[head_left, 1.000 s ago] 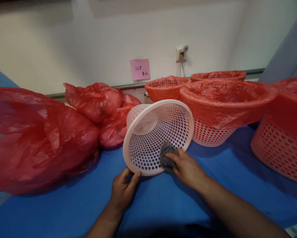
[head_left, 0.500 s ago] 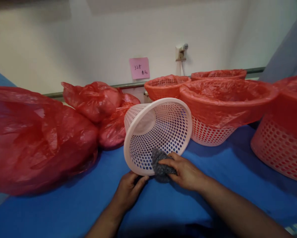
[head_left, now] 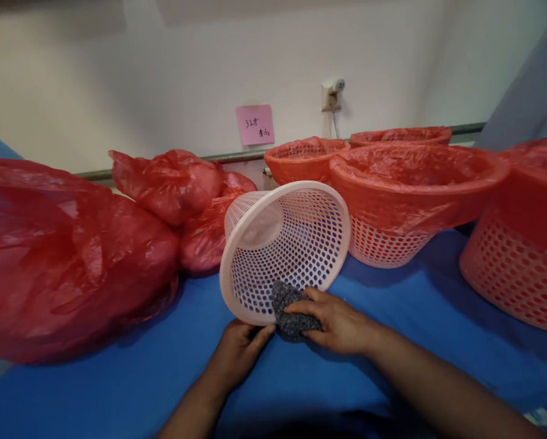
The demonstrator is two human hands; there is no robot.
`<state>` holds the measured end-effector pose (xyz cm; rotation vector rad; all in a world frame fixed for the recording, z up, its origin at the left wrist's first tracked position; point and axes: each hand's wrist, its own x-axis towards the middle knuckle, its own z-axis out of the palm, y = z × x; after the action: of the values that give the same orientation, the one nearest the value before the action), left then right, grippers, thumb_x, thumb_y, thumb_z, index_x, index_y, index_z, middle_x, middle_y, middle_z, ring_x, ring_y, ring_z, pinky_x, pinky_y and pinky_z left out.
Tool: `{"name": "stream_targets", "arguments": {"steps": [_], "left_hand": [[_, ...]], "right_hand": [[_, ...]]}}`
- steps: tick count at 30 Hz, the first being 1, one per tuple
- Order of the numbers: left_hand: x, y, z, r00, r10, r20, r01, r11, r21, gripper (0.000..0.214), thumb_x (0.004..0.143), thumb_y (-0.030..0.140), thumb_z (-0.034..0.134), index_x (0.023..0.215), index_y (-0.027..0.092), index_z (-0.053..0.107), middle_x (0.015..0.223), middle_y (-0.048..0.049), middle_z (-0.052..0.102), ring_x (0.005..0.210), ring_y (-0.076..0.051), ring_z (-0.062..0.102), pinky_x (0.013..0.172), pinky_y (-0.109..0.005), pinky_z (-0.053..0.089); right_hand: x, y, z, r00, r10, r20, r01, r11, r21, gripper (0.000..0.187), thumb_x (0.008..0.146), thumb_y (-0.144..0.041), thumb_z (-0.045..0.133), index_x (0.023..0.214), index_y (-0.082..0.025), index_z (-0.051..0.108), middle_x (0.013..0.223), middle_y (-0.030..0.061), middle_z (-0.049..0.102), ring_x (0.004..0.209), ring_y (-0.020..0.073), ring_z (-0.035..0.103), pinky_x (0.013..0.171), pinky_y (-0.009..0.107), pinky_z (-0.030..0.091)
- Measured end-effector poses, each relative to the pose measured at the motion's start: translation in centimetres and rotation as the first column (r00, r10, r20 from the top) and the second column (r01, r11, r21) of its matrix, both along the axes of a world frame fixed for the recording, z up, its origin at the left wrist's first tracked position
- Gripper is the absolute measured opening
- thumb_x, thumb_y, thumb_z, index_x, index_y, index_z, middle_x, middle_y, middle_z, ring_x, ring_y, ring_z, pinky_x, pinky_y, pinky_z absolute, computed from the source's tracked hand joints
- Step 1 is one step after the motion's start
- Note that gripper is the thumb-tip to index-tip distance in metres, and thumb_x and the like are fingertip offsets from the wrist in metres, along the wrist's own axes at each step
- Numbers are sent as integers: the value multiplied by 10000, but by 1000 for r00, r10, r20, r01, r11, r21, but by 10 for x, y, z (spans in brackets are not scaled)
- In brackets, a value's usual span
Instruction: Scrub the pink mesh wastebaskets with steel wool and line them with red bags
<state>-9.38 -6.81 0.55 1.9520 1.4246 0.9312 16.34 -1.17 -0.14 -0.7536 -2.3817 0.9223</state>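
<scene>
A white perforated plastic basket (head_left: 296, 253) lies tipped on its side, its round mouth facing me. My left hand (head_left: 240, 353) is closed on the lower rim, thumb in front and fingertips hidden beneath. In my right hand (head_left: 339, 322) a dark grey cloth (head_left: 288, 308) is bunched up, fingers wrapped over it. The cloth is pressed over the basket's lower rim, to the right of my left thumb, and partly reaches inside the mouth.
A blue cover (head_left: 200, 329) spreads beneath everything. Full red plastic bags (head_left: 117, 262) are piled on the left. Several baskets lined with red bags (head_left: 414, 201) stand right and behind. A pink note (head_left: 255, 125) and a socket (head_left: 332, 97) are on the wall.
The basket's mouth has turned slightly and shifted a little left. My right hand and the cloth have slid left along the lower rim, closer to my left thumb.
</scene>
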Motion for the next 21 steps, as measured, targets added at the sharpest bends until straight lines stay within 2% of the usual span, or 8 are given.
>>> {"name": "stream_targets", "arguments": {"steps": [2,4,7,9,11,15,18,21], "left_hand": [[-3,-1,1,998,58,27,-59,997,43,228,939,374,660,944,208,817,897,-57,839,827,-236,792,819,-354,647],[-9,-3,0,976,197,94,-209,968,137,246,925,404,680,875,189,788,809,-48,814,725,-210,760,717,-306,630],[-16,-6,-2,922,341,185,-378,895,235,287,911,437,707,785,180,727,714,-20,758,644,-175,705,632,-258,579],[-17,-6,-3,923,339,184,-377,893,247,292,915,438,706,775,182,718,701,-13,744,641,-169,695,634,-257,571],[-14,-5,-3,944,289,160,-320,921,223,286,931,431,684,797,184,735,722,-20,758,667,-179,712,660,-270,588],[-3,0,-2,991,128,41,-132,986,99,229,922,390,685,970,204,809,915,-57,834,812,-230,780,800,-345,642],[1,2,-2,1000,1,-27,-1,1000,3,236,936,365,658,1030,234,831,1003,-61,846,912,-256,797,894,-395,640],[-4,-1,-1,997,76,13,-76,996,45,235,934,381,660,975,224,829,899,-53,839,812,-238,786,804,-354,646]], "right_hand": [[5,4,-1,999,-48,2,48,999,11,598,870,-107,681,1429,-314,629,1201,53,606,1082,194,646,1000,346,551],[14,13,-2,970,-234,58,230,971,66,605,862,-73,658,1425,-292,636,1224,74,597,1091,215,647,1009,373,548],[29,25,0,790,-597,141,568,799,199,580,885,-92,642,1442,-256,631,1271,127,575,1128,283,638,1008,443,547],[31,27,1,697,-695,174,654,717,242,575,899,-118,641,1460,-243,619,1259,144,576,1121,308,640,996,470,552],[26,23,1,739,-641,205,608,767,206,575,885,-111,648,1444,-244,633,1226,131,591,1084,293,652,991,461,556],[3,7,-2,963,-253,91,256,966,-26,615,819,-78,693,1396,-290,668,1166,62,618,1069,218,660,1005,366,549],[-5,1,-2,996,-85,-17,82,990,-118,605,806,-79,712,1364,-311,684,1138,32,628,1055,183,661,986,317,551],[6,7,-2,981,-193,26,194,981,-21,611,831,-67,674,1387,-320,666,1196,47,622,1077,195,652,998,343,549]]}}
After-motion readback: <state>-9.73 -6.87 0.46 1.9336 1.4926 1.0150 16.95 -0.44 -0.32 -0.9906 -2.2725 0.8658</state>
